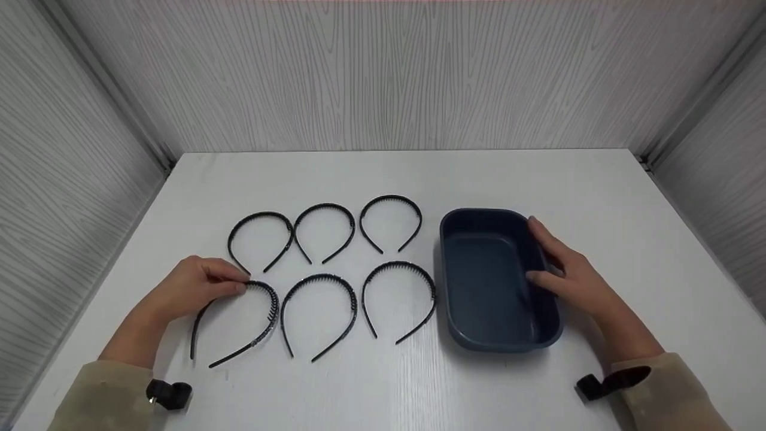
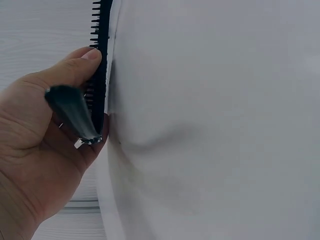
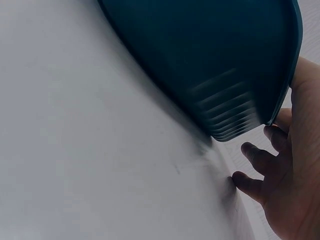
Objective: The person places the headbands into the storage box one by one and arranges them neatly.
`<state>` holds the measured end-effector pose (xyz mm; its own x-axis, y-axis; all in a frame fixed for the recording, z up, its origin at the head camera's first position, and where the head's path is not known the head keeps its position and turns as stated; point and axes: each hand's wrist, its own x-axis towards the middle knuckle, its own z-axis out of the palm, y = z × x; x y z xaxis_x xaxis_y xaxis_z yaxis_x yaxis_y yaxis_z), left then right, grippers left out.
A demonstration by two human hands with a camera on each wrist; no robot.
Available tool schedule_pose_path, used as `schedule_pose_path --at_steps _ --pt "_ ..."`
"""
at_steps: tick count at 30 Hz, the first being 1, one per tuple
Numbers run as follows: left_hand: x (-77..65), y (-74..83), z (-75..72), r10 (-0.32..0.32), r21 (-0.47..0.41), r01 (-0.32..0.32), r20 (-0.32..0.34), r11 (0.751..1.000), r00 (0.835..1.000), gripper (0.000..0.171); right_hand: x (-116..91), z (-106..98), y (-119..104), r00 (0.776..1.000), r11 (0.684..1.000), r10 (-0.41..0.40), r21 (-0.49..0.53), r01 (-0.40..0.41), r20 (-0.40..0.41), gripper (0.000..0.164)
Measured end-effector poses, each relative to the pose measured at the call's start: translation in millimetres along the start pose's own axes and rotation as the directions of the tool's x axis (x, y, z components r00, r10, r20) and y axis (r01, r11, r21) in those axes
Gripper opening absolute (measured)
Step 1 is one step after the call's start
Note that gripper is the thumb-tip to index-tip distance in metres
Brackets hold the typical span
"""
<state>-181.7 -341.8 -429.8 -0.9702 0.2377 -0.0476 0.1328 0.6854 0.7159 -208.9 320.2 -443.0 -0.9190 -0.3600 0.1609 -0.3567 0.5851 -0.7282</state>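
My left hand (image 1: 191, 287) pinches the upper band of a black toothed headband (image 1: 272, 311), the leftmost of the front row, between thumb and fingers. In the left wrist view that headband (image 2: 104, 65) stands edge-on, its comb teeth towards the palm. My right hand (image 1: 577, 275) grips the right rim of a dark blue rectangular plastic tub (image 1: 488, 287), thumb over the inner side and fingers outside. The tub's interior shows nothing in it. From the right wrist, the tub's ribbed corner (image 3: 235, 115) is seen, with several fingers spread below the rim.
Two more headbands, a middle one (image 1: 353, 299) and a right one (image 1: 433, 293), complete the front row. Three others, left (image 1: 260, 214), middle (image 1: 325, 205) and right (image 1: 392, 197), lie behind. Wood-grain panels (image 1: 383, 78) enclose the white table (image 1: 359, 395) at the back and sides.
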Motion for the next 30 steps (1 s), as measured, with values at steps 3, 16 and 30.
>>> schedule_pose_path --at_steps 3,16,30 --pt "-0.6 6.2 -2.8 0.026 0.027 -0.026 0.002 0.999 1.0 0.012 0 0 0 1.0 1.0 0.001 0.003 -0.001 0.004 0.088" --pt "9.4 55.3 -13.4 0.094 0.082 -0.094 -0.002 0.992 0.996 0.013 0 -3 2 0.999 1.0 -0.015 0.023 0.014 0.047 0.089" --pt "54.5 133.9 -0.7 0.257 0.078 -0.256 -0.002 0.964 0.966 0.014 0 -2 1 0.999 1.0 -0.001 0.03 0.0 0.039 0.089"
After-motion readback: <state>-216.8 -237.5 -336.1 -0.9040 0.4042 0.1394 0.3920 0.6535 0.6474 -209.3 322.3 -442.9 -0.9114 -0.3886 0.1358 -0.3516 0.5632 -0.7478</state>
